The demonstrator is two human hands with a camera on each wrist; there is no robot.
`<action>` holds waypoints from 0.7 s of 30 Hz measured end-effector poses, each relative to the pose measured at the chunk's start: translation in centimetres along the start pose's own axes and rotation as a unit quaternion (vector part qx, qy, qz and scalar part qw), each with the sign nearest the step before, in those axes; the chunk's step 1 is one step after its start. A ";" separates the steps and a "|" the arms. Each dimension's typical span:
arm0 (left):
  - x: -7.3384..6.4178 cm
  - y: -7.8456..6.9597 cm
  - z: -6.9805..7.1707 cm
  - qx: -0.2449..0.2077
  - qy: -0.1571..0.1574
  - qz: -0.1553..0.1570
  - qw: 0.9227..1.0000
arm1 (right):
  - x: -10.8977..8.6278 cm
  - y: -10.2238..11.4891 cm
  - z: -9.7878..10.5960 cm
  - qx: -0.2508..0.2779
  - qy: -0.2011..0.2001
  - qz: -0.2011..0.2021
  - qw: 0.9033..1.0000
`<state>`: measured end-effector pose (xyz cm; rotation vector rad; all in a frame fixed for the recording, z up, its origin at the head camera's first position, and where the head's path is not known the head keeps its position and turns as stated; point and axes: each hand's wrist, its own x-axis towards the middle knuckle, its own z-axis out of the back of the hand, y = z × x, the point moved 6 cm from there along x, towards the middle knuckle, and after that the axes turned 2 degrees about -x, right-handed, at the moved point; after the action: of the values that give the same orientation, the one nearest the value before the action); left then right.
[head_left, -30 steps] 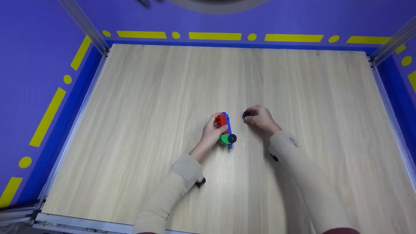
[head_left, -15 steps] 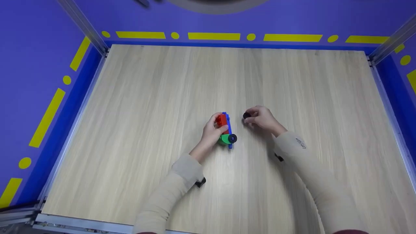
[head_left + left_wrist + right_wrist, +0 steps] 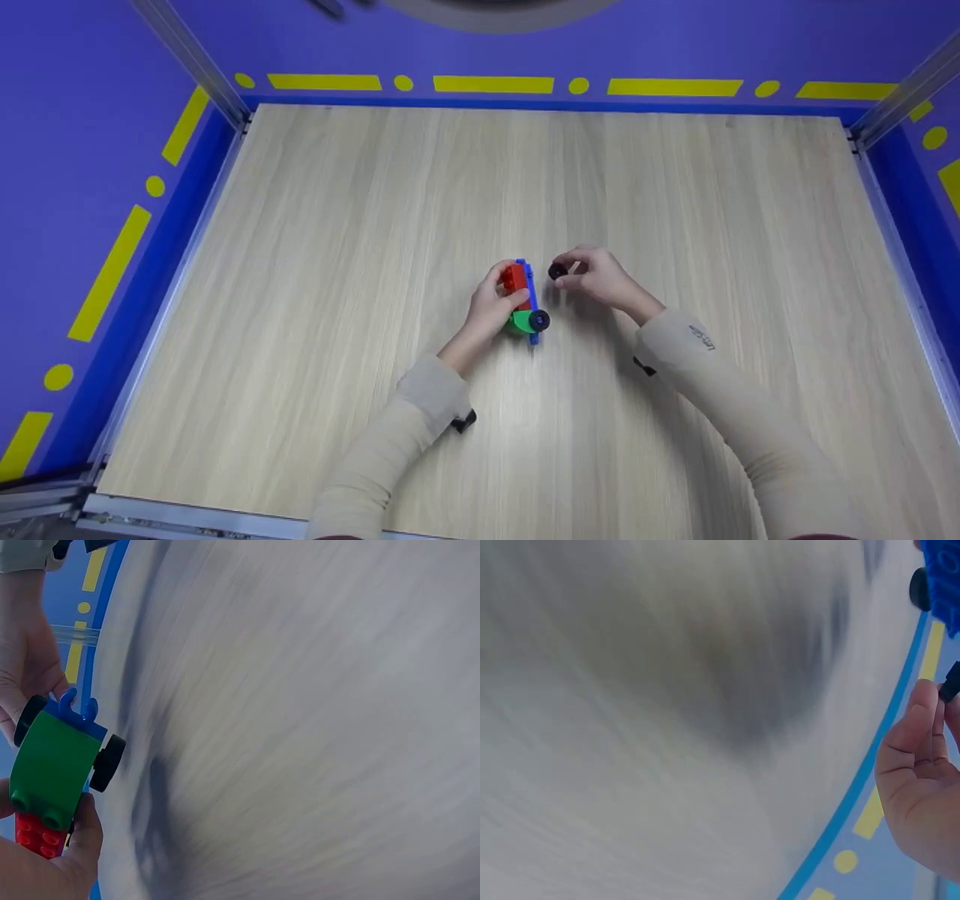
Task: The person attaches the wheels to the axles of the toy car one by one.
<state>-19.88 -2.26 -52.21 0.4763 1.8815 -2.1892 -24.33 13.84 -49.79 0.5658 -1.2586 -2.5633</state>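
Observation:
In the head view my left hand [image 3: 489, 304] grips a toy vehicle of building blocks by its red brick [image 3: 515, 277]. A blue base [image 3: 532, 289] runs along the vehicle's right side, turned on edge. Its near end has a green curved block [image 3: 520, 322] and a black wheel [image 3: 539, 320]. The left wrist view shows the green block [image 3: 56, 761] with black wheels at either side and a blue hook [image 3: 73, 709]. My right hand [image 3: 600, 277] pinches a loose black wheel [image 3: 557, 271] between thumb and fingers, just right of the blue base and apart from it.
The wooden tabletop [image 3: 360, 225] spreads around both hands. A blue wall with yellow marks [image 3: 495, 84] stands along the back, and others rise at the left and right. A metal rail [image 3: 195, 519] edges the front.
My right hand has brought the wheel left, closer to the vehicle's blue base. The left hand and the vehicle have barely moved.

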 end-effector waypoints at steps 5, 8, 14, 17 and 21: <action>-0.1 0.0 -0.1 0.002 0.002 0.002 1.000 | -0.3 0.9 -0.2 -0.004 -0.001 0.025 1.000; -0.1 0.0 -0.1 0.001 0.005 0.001 1.000 | -0.4 1.2 -0.4 -0.001 0.001 0.031 1.000; -0.2 -0.2 -0.3 -0.003 0.012 -0.002 1.000 | -0.6 2.0 -0.7 0.004 0.004 0.060 0.998; -0.3 -0.2 -0.4 0.000 0.014 -0.002 1.000 | -0.8 2.4 -0.9 0.008 0.001 0.074 0.997; -0.3 -0.3 -0.5 0.001 0.018 -0.007 1.000 | -1.2 2.9 -1.1 0.002 -0.016 0.090 0.996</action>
<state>-19.63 -1.78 -51.90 0.5065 1.9067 -2.2065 -22.70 11.76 -47.78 0.3942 -1.2632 -2.4312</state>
